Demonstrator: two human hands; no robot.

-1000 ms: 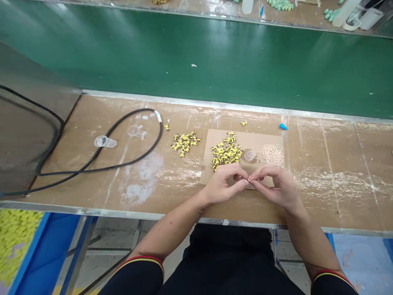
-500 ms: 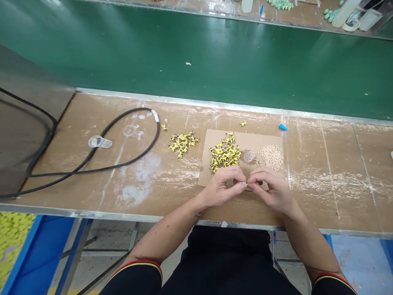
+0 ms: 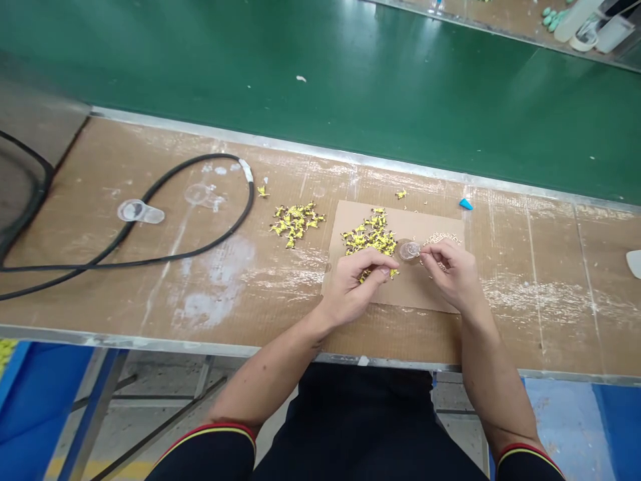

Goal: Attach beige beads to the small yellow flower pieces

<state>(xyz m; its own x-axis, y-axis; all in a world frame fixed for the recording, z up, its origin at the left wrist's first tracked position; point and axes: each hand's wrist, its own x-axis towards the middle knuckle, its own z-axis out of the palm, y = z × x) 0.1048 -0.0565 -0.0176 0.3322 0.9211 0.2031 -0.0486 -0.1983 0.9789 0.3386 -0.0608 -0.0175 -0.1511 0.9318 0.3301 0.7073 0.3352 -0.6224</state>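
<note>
Left hand (image 3: 354, 286): above the cardboard sheet (image 3: 415, 292), thumb and index finger drawn toward each other; cannot tell whether they grip a piece.
Yellow piece at left fingers (image 3: 394, 273): just beyond the thumb tip; held or lying on the sheet, cannot tell.
Right hand (image 3: 451, 272): thumb and index finger brought nearly together at the right edge of the clear dish; any piece between them is too small to make out.
Clear dish (image 3: 409, 250): on the sheet, between the near pile and the pale pieces, just left of the right fingertips.
Near pile of yellow pieces (image 3: 370, 234): on the sheet, beyond the left fingers and partly hidden by them.
Pale pieces (image 3: 441, 238): on the sheet, beyond the right hand, partly covered by it.
Second pile of yellow pieces (image 3: 296, 222): on the table (image 3: 285, 307), left of the sheet.
Blue cap (image 3: 465, 204): on the table, beyond the sheet's far right corner.
</note>
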